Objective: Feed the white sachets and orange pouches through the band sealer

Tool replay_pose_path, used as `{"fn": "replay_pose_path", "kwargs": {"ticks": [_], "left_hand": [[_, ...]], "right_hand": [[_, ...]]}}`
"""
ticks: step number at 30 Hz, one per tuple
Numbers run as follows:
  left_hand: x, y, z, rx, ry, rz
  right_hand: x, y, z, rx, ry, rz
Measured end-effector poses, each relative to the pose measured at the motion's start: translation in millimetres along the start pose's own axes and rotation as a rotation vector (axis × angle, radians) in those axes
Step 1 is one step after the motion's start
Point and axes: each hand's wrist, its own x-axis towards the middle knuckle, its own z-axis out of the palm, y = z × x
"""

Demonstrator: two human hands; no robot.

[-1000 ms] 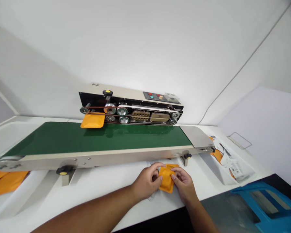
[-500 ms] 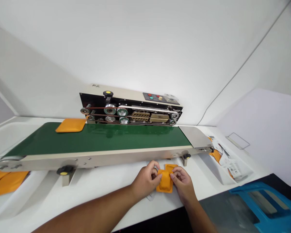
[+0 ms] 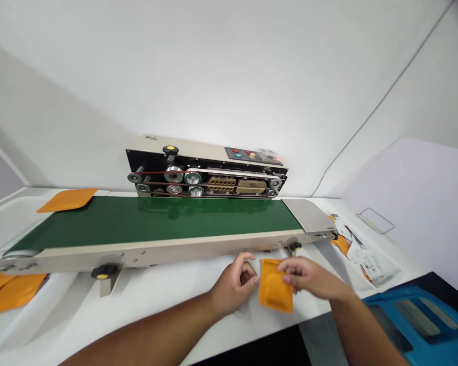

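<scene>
My right hand (image 3: 307, 277) pinches a small orange pouch (image 3: 275, 295) by its right edge, between thumb and fingers, in front of the conveyor. The pouch bulges in the middle and has a flat border. Just left of it is my left hand (image 3: 234, 284), its index finger raised apart from the thumb and the other fingers curled. The left thumb tip comes close to the pouch's edge; whether it touches is hard to tell. Another orange pouch (image 3: 67, 200) lies at the far left end of the green conveyor belt (image 3: 175, 218), partly over its back edge.
A band sealing machine (image 3: 208, 173) with rollers stands behind the belt. At left, a white bin (image 3: 34, 305) holds orange pouches (image 3: 13, 292). A white tray (image 3: 391, 277) at right holds pouches and printed packets (image 3: 366, 259). A blue plastic object (image 3: 423, 320) stands below the table's right edge.
My right hand has drawn a pouch rightward, away from my left hand, which has come off the orange pouch. The pouch on the belt has travelled left.
</scene>
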Motion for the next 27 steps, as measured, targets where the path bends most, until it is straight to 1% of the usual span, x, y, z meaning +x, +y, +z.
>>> {"fn": "replay_pose_path", "kwargs": {"ticks": [2, 4, 5, 7, 9, 11, 14, 18, 22, 25, 27], "left_hand": [[0.4, -2.1, 0.0, -0.008, 0.016, 0.004], [0.3, -2.7, 0.1, 0.014, 0.019, 0.004], [0.0, -2.5, 0.1, 0.028, 0.014, 0.005], [-0.7, -1.0, 0.1, 0.051, 0.002, 0.01], [-1.6, 1.1, -0.2, 0.072, -0.012, 0.015], [-2.2, 3.0, -0.5, 0.094, -0.021, 0.019], [-2.9, 4.9, -0.4, 0.114, -0.034, 0.027], [-3.6, 6.1, 0.5, 0.139, -0.038, 0.032], [-3.3, 6.7, 0.6, 0.145, -0.042, 0.038], [-2.6, 6.0, 0.1, 0.148, -0.046, 0.042], [-2.6, 6.0, -0.4, 0.158, -0.042, 0.042]], "right_hand": [[10.9, -20.3, -29.8, 0.127, 0.24, -0.063], [30.5, -36.8, -56.7, 0.23, 0.468, -0.175], [42.0, -43.7, -67.8, 0.271, 0.56, -0.232], [65.3, -55.0, -84.1, 0.338, 0.699, -0.309], [85.4, -62.9, -91.6, 0.387, 0.782, -0.329], [100.1, -68.1, -91.4, 0.401, 0.788, -0.299], [112.4, -72.8, -83.3, 0.399, 0.737, -0.247], [118.1, -77.4, -71.2, 0.377, 0.651, -0.21], [122.7, -81.4, -62.4, 0.318, 0.606, -0.208], [123.8, -84.5, -56.5, 0.23, 0.62, -0.234], [117.6, -83.4, -50.8, 0.151, 0.682, -0.277]]}}
